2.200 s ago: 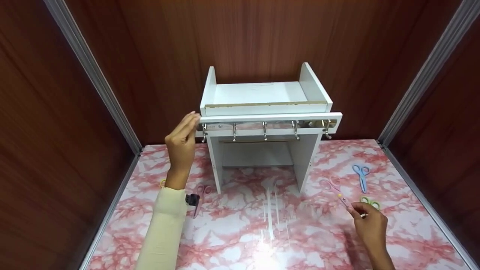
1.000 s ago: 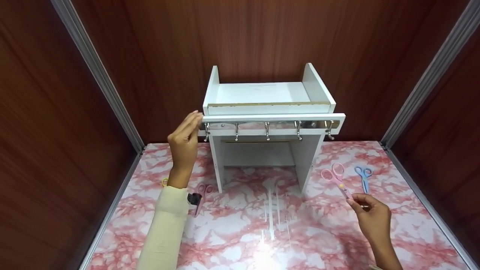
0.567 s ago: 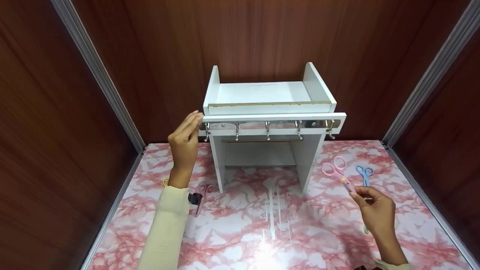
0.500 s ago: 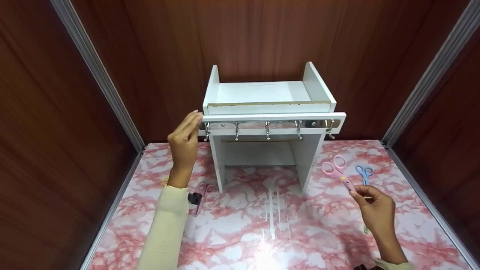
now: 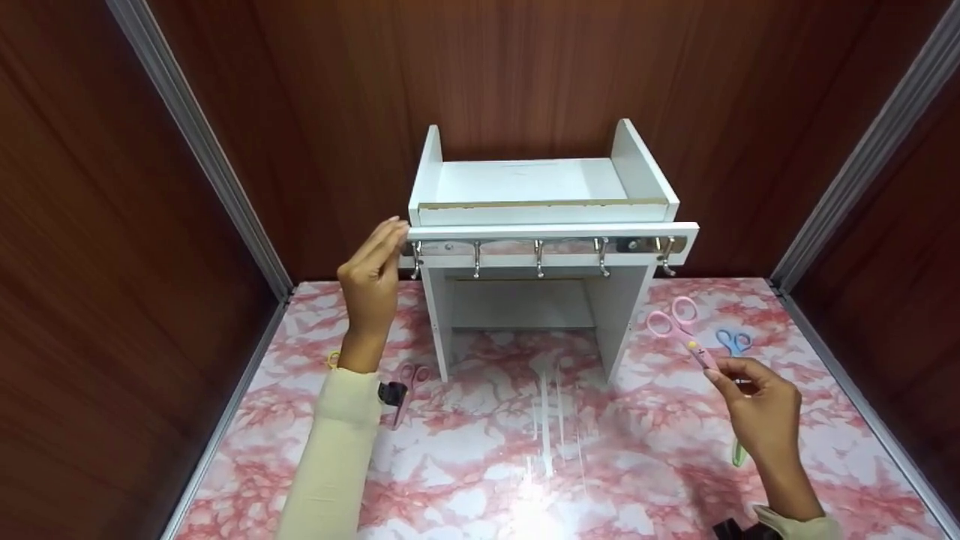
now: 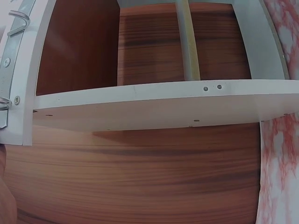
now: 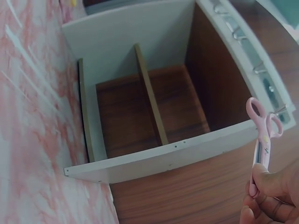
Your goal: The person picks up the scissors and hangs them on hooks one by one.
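Observation:
My right hand [image 5: 769, 405] pinches a pair of pink scissors [image 5: 702, 355] by the blade end, finger loops pointing up and away. In the right wrist view, the thumb and fingers press on the pink scissors' blades [image 7: 264, 148], close to the shelf's hook rail. A white shelf unit [image 5: 622, 300] stands upright on the table, its front rail [image 5: 510, 260] fitted with several metal hooks [image 5: 538, 255]. Straight fingers of my left hand [image 5: 371, 274] touch the rail's left end; the thumb is not plainly seen. Only a sliver of that hand shows in the left wrist view.
Blue scissors [image 5: 735, 343] lie to the right, partly behind my right hand. A green scissor tip [image 5: 739, 453] shows below it. Other pink scissors [image 5: 403, 405] and a yellow loop [image 5: 334, 359] lie near my left forearm. Wood-grain walls [image 5: 525, 75] enclose the marbled table [image 5: 465, 465].
My right hand has lifted the pink scissors from the table and raised them up and slightly right, towards the rail's height. My left hand stays at the rail's left end.

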{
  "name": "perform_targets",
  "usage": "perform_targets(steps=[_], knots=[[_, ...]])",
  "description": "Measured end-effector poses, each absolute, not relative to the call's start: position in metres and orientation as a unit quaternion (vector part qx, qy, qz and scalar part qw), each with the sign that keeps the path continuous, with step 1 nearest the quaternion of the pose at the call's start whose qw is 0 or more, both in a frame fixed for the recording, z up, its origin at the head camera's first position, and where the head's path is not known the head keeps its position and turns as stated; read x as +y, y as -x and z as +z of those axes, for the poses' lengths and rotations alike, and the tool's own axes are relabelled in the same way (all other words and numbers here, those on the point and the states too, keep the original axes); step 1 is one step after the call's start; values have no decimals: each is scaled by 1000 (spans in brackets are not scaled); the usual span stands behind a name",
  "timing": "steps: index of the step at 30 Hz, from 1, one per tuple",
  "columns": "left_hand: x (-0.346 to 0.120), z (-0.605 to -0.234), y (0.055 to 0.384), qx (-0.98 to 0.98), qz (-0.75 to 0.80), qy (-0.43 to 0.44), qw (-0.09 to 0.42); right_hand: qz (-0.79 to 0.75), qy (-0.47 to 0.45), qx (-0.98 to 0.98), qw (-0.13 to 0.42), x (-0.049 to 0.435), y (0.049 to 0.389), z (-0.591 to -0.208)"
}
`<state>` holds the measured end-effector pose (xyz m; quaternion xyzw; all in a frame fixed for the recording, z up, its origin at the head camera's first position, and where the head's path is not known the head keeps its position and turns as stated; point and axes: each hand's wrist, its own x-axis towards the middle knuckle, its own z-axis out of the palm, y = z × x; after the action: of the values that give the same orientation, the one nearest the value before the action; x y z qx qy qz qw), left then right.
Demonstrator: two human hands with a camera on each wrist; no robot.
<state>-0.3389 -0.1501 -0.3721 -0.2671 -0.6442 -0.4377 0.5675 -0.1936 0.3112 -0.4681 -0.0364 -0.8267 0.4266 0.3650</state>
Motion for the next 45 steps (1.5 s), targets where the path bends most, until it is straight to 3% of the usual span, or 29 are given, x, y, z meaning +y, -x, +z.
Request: perform_targets(steps=[45], knots=[[-149,-372,339,-634,-446,269,572,443,7,-804,397,292,215,-441]])
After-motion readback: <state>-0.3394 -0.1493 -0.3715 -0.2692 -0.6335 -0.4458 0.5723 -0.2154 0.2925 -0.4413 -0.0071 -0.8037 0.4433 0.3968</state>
